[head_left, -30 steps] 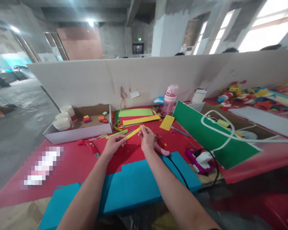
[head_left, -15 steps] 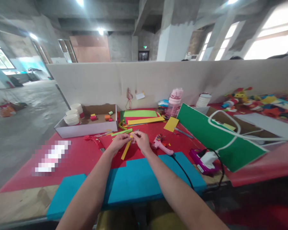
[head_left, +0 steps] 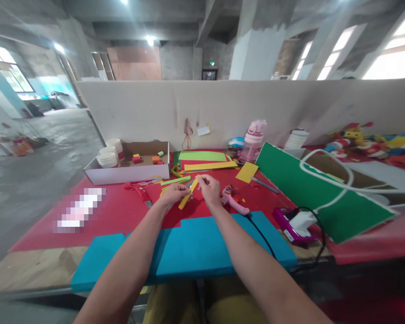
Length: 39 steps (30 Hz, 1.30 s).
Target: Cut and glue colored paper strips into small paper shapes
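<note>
A narrow yellow paper strip (head_left: 184,202) slants between my two hands above the red table cover. My left hand (head_left: 175,193) pinches it along its middle, and my right hand (head_left: 209,186) grips its upper end with the fingertips. Just right of my right hand lies a pink glue gun (head_left: 235,205) with a black cord. Light green strips (head_left: 176,180) rest behind my left hand. To the left of that hand is a red-handled cutter (head_left: 142,193), its blade pointing toward me.
A white box (head_left: 128,173) with paper cups and small coloured rolls stands at left. A green board (head_left: 310,193) leans at right, near a purple power strip (head_left: 293,227). Blue foam sheets (head_left: 222,245) cover the front edge. Yellow sheets and a pink bottle (head_left: 254,139) are behind.
My hands have moved apart along the yellow strip, the right one rising to its upper end. The whole view has shifted slightly, with things appearing farther right.
</note>
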Tool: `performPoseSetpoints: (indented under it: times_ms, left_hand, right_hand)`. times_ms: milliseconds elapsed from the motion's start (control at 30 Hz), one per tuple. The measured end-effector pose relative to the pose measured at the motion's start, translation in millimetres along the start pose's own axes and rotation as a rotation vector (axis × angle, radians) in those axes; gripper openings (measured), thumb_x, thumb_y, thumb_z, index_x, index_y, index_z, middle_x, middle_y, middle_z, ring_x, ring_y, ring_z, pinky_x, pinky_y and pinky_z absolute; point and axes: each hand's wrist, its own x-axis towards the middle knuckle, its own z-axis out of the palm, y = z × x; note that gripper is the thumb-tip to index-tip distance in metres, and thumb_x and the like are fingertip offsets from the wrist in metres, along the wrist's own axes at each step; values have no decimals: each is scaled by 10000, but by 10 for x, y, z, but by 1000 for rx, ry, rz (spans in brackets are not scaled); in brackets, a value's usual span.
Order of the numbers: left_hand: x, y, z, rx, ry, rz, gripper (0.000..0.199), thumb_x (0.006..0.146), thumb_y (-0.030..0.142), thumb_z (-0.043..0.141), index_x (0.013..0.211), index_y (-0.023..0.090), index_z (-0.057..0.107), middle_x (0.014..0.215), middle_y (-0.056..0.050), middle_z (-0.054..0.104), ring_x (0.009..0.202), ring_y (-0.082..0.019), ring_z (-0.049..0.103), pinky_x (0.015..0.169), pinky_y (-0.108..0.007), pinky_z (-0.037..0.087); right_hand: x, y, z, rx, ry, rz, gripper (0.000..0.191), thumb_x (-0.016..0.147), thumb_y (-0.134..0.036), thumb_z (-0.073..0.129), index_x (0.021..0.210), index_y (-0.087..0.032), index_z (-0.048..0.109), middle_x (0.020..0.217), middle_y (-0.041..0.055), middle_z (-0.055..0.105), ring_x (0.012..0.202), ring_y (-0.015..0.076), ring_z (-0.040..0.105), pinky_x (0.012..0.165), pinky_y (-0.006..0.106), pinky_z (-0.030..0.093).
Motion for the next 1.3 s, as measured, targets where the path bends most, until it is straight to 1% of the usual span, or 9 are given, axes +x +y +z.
performPoseSetpoints:
  times_ms: [233, 533, 667, 800, 867, 933, 1033, 1167, 1300]
  left_hand:
    - [6, -6, 4, 72, -3, 23, 290, 617, 393, 755, 666, 120, 670, 635, -68, 684, 552, -126, 598, 563, -237, 455]
    - [-28, 49, 35, 65, 108, 36, 232, 630, 335, 735, 652, 119, 654, 633, -63, 660, 522, -96, 551, 516, -224, 440]
    - [-1, 27, -16, 64, 177, 113, 272, 649, 378, 719, 642, 121, 632, 592, -50, 626, 493, -94, 508, 490, -233, 406]
    - [31, -14, -159, 184, 260, 281, 297, 758, 433, 603, 672, 150, 578, 577, -11, 580, 490, -90, 479, 505, -228, 380]
    - [47, -38, -241, 349, 365, 385, 272, 805, 410, 545, 676, 171, 532, 538, 27, 510, 486, -84, 449, 514, -216, 355]
    - [63, -60, -312, 467, 480, 438, 267, 846, 396, 481, 682, 186, 498, 519, 42, 466, 485, -89, 435, 524, -214, 344]
    - [80, -81, -385, 568, 587, 422, 268, 866, 390, 435, 695, 194, 496, 535, 30, 507, 510, -106, 471, 551, -221, 360]
    - [76, -70, -409, 685, 638, 408, 261, 875, 368, 422, 703, 198, 523, 565, 10, 572, 534, -125, 512, 588, -235, 374]
    - [49, -41, -387, 798, 710, 427, 259, 881, 333, 427, 680, 204, 528, 580, 1, 588, 553, -136, 518, 603, -246, 360]
  right_hand:
    - [149, 28, -119, 103, 155, 54, 315, 744, -485, 602, 680, -176, 609, 479, -38, 517, 449, 121, 500, 474, 234, 378]
    - [246, 84, -168, 225, 285, 154, 368, 667, -530, 651, 717, -168, 610, 478, -47, 498, 450, 119, 488, 462, 235, 374]
    - [233, 65, -171, 241, 306, 169, 358, 702, -529, 606, 706, -171, 590, 499, -44, 498, 456, 112, 485, 476, 235, 392]
    - [159, 45, -112, 258, 254, 184, 328, 718, -504, 599, 716, -176, 593, 506, -42, 508, 462, 116, 502, 471, 229, 407]
    - [100, 49, -70, 249, 214, 197, 306, 731, -482, 595, 736, -176, 602, 515, -36, 531, 461, 119, 519, 459, 225, 406]
    - [38, 58, -46, 251, 172, 214, 293, 739, -470, 585, 735, -177, 601, 532, -28, 554, 461, 119, 530, 459, 226, 419]
    - [-38, 60, -64, 248, 94, 209, 277, 747, -459, 579, 756, -183, 602, 565, -25, 571, 478, 117, 537, 471, 224, 444]
    - [-90, -10, -127, 199, -4, 157, 247, 767, -433, 583, 794, -188, 600, 588, -26, 572, 470, 112, 528, 461, 221, 439]
    - [-169, -191, -251, 7, -86, 24, 236, 847, -425, 509, 809, -203, 577, 644, -5, 594, 567, 141, 573, 551, 249, 467]
